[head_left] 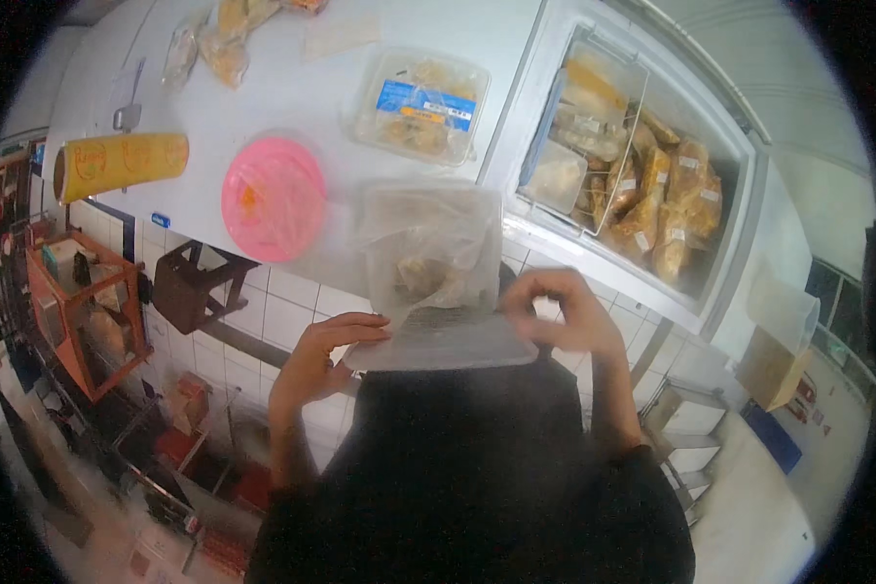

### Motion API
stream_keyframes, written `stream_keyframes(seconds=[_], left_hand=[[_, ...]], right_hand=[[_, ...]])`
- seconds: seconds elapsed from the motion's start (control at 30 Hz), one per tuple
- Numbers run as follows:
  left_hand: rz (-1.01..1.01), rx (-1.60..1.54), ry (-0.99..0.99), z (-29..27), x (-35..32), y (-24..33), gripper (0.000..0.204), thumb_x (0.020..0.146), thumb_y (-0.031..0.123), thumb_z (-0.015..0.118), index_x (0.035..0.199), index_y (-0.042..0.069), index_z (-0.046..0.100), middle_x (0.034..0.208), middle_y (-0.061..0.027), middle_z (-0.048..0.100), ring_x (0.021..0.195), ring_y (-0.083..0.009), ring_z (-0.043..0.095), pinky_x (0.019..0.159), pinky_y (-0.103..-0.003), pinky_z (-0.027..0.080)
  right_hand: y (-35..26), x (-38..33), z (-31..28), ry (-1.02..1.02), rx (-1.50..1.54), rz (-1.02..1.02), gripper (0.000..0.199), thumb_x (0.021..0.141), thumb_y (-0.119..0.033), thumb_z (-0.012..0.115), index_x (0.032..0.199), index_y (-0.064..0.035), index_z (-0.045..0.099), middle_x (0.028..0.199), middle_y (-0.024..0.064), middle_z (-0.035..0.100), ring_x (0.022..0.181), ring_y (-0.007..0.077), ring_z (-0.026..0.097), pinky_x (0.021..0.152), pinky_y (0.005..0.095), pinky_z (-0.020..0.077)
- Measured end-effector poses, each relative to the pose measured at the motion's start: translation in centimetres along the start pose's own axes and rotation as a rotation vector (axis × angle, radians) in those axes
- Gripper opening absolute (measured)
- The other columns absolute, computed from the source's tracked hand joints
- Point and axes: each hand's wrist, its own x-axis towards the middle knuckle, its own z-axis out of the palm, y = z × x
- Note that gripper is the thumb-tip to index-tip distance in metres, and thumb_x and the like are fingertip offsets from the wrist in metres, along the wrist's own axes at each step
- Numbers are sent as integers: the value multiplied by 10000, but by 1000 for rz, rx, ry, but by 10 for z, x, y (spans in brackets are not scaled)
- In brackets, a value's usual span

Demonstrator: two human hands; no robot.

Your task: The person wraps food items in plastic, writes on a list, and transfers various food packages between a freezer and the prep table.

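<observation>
Left hand (pixel 323 352) and right hand (pixel 566 313) grip clear lidded container (pixel 436 282) at opposite edges, above white bench (pixel 292 88).

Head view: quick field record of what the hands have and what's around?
left hand: grips the left edge of a clear plastic container
right hand: grips its right edge
container: holds a bag with brownish food
counter: pink lid, yellow cylinder, lidded food tray
chest freezer: open, packed with bagged food
</observation>
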Motion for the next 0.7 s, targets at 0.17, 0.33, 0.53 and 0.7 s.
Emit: stream_keyframes(seconds=[0.17,0.33,0.53,0.7], left_hand=[[-100,145,-169,6,-10,7,481,830,-74,717,1285,78,750,1395,-153,699,1275,-336,674,1104,-420,510],[-11,144,-307,0,-12,0,667,763,-105,604,1397,91,673,1452,-179,643,1361,-350,597,1164,-441,466],[114,17,-377,-18,-6,-14,741,697,49,676,1435,57,614,1469,-240,601,1356,-374,591,1177,-446,443],[185,20,-378,-12,-2,-3,751,670,89,714,1411,42,605,1439,-240,613,1344,-379,591,1167,-445,447]], right_hand=[[26,72,17,211,-967,-254,263,853,-180,782,1082,-61,732,979,132,709,927,358,681,816,443,575],[50,101,28,98,-1068,-183,250,841,-147,779,1071,-61,730,1077,125,694,1083,332,662,883,437,565],[24,77,-1,-118,-858,-200,145,778,27,683,903,-44,704,1043,137,676,1102,349,636,932,449,520],[20,44,-26,-128,-778,-99,184,722,96,575,838,-11,671,1183,161,687,1162,358,635,982,436,509]])
